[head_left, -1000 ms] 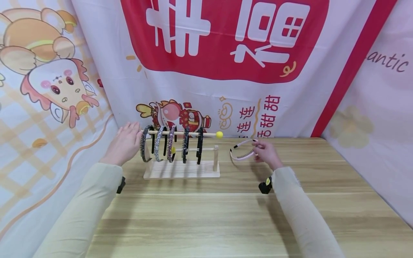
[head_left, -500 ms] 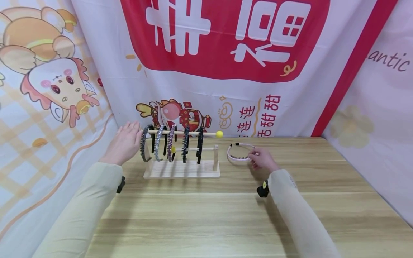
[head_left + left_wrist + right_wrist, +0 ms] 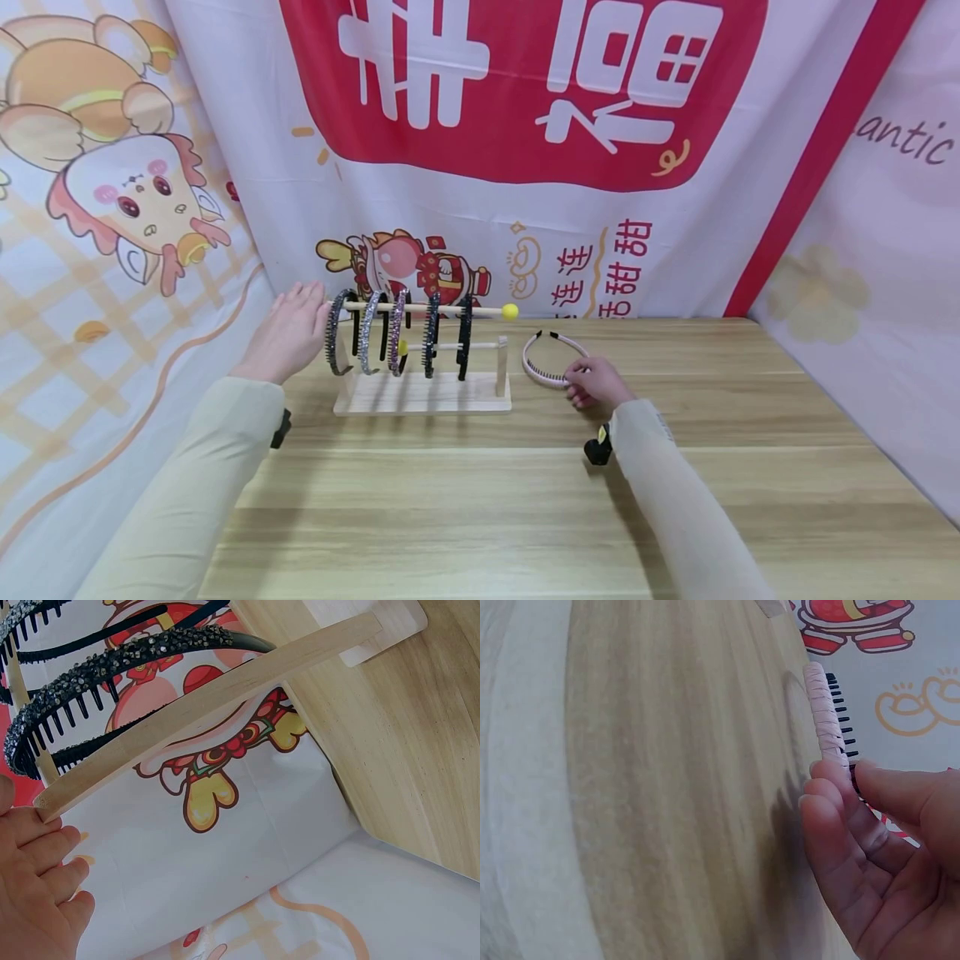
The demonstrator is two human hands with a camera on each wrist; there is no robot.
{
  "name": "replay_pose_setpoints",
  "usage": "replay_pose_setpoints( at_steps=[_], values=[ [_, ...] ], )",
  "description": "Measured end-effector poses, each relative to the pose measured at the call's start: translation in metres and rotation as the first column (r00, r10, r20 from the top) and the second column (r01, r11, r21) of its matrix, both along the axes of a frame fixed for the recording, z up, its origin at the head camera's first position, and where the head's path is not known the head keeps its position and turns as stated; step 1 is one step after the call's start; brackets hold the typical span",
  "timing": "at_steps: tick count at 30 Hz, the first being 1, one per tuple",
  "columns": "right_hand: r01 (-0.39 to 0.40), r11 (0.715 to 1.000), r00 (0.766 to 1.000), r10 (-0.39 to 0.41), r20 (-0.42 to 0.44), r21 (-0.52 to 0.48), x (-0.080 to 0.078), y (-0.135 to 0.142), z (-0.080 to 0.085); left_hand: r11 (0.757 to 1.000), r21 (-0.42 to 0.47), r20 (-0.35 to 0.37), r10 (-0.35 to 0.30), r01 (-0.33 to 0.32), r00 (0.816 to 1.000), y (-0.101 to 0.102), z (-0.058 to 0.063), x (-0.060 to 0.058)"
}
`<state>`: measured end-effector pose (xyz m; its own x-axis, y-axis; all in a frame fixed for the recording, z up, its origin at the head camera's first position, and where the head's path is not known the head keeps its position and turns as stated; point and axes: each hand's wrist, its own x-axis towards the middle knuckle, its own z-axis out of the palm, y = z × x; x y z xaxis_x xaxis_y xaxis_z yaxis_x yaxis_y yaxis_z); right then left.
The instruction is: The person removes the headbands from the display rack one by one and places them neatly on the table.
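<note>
My right hand (image 3: 598, 383) pinches a pale pink headband (image 3: 540, 377) between thumb and fingers, right of the stand. The headband's dark-tipped ends point toward the back wall. In the right wrist view, its ribbon-wrapped band (image 3: 824, 712) shows black comb teeth along one side. My left hand (image 3: 288, 333) has its fingers extended against the left end of a wooden headband stand (image 3: 422, 405). In the left wrist view, those fingertips touch the top of the wooden post (image 3: 217, 705). Several glittery headbands hang on the upper rod (image 3: 487, 312), including a silver one (image 3: 365, 333) and a black one (image 3: 465, 337).
A yellow ball (image 3: 510, 312) caps the upper rod's right end. Below it is a lower rod (image 3: 483, 346) with a short post (image 3: 502, 371) at the right. Printed cloth (image 3: 517, 167) hangs behind the wooden table (image 3: 450, 500) and along both sides.
My right hand has moved left and nearer to me with the pink headband. The headband has turned, its ends swinging from the left toward the back. My left hand stays in place.
</note>
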<state>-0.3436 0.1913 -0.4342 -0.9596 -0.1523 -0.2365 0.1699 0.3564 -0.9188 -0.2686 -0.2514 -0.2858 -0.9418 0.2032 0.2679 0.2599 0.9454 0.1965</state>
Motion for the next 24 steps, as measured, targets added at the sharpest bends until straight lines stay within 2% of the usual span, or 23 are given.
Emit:
replay_pose_setpoints(
  at_steps=[15,24],
  values=[
    [0.01,1.0,1.0,-0.01,0.003,0.027,-0.002,-0.0008,-0.0055,1.0,0.004,0.009,0.009,-0.009,1.0,-0.0004,0.0,0.0008],
    [-0.003,1.0,1.0,0.003,0.013,-0.026,-0.0041,0.0005,-0.0047,1.0,-0.004,0.009,0.009,-0.009,1.0,-0.0003,0.0,0.0003]
  ],
)
